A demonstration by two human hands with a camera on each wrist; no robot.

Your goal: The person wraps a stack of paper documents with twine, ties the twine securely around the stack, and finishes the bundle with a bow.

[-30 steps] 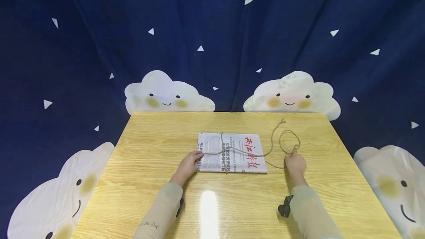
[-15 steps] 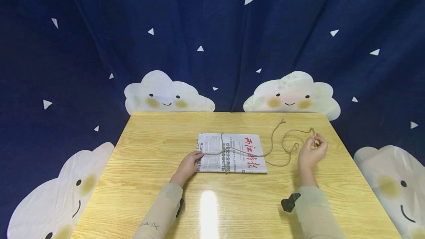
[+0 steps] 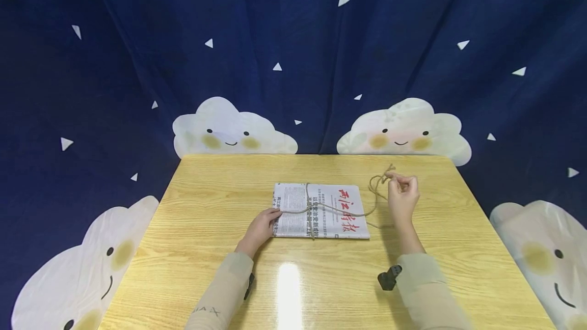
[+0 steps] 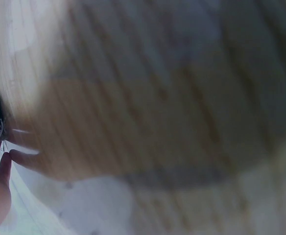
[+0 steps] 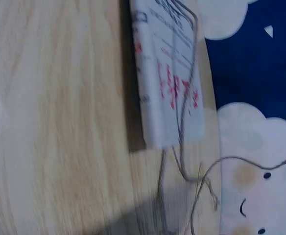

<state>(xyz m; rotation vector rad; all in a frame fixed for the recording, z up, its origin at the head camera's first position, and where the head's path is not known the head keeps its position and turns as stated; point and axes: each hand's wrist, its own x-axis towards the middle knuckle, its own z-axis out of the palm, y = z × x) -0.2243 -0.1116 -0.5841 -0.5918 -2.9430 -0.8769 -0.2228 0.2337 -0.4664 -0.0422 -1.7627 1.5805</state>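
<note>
A folded newspaper stack (image 3: 293, 223) lies on the wooden table with twine (image 3: 339, 211) running across and around it. My left hand (image 3: 261, 228) grips its left edge, fingertips over the spot where the twine meets that edge; in the left wrist view, only the fingers (image 4: 4, 166) show at the far left. Raised to the right of the stack, my right hand (image 3: 403, 200) pinches a length of the twine near its loose frayed end (image 3: 391, 168). The right wrist view shows the newspaper (image 5: 155, 112) and slack twine (image 5: 182, 147), while the right hand is out of sight there.
The wooden table (image 3: 220, 182) ends at a dark blue curtain (image 3: 257, 24) with white clouds and triangles. A bright reflection (image 3: 289, 294) lies near the table's front. Small black wrist cameras (image 3: 390, 278) sit on both sleeves.
My right hand first moved out to the right with the twine, then came back left and farther from me, drawing the loop toward the other loose end. The left hand stayed put.
</note>
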